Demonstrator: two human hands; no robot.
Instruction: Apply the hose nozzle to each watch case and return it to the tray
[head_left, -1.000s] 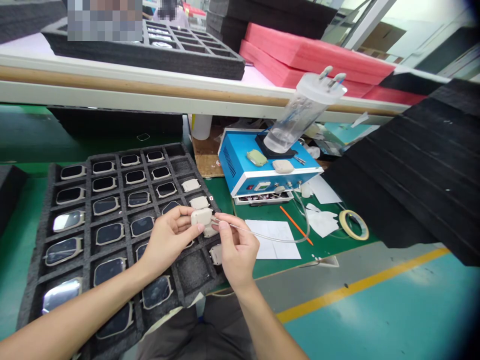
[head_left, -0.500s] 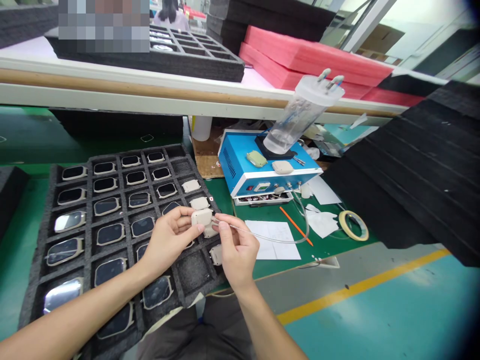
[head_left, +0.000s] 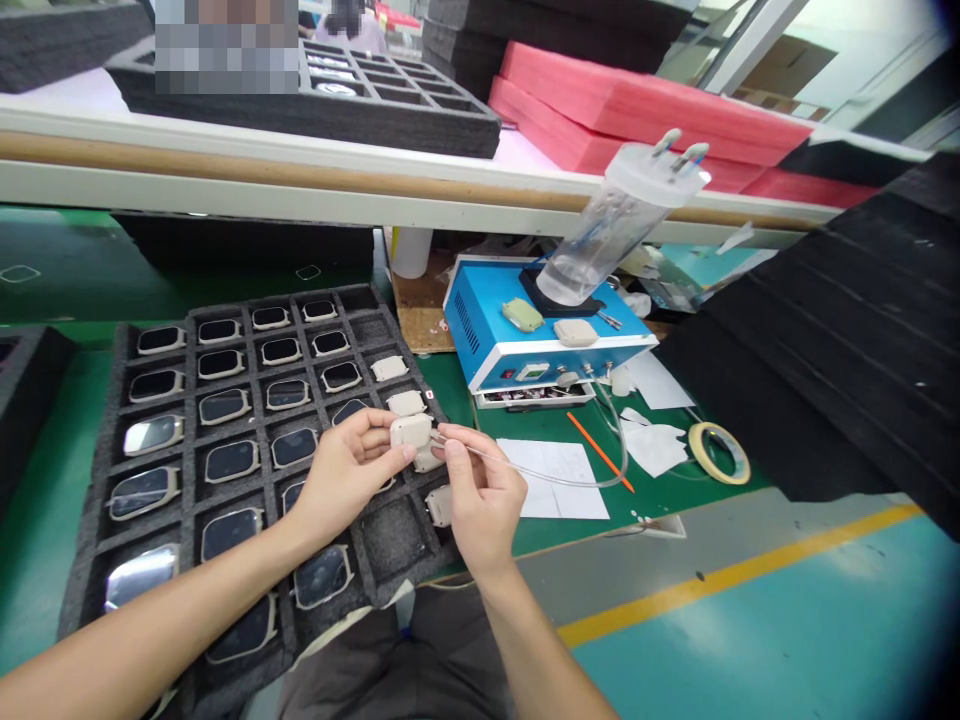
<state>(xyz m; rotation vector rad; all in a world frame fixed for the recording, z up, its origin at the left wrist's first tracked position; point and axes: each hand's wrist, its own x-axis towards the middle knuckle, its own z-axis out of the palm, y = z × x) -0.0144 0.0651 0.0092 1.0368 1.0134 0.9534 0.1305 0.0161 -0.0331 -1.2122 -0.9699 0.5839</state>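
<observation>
My left hand pinches a small cream plastic housing above the right edge of a black foam tray. My right hand pinches the end of a thin clear tube right against the housing's side. The tube curves away to the blue tester box. The tray's pockets hold several dark-screened cream housings, and a few lie face down in the right column.
On the blue box stand a tilted clear cylinder and two loose housings. White papers, an orange pencil and a tape roll lie on the green bench. Black foam sheets slope at the right; pink foam and another tray sit on the shelf.
My hands hold the same grip on housing and tube. The view has shifted slightly, moving everything a little to the right in the picture.
</observation>
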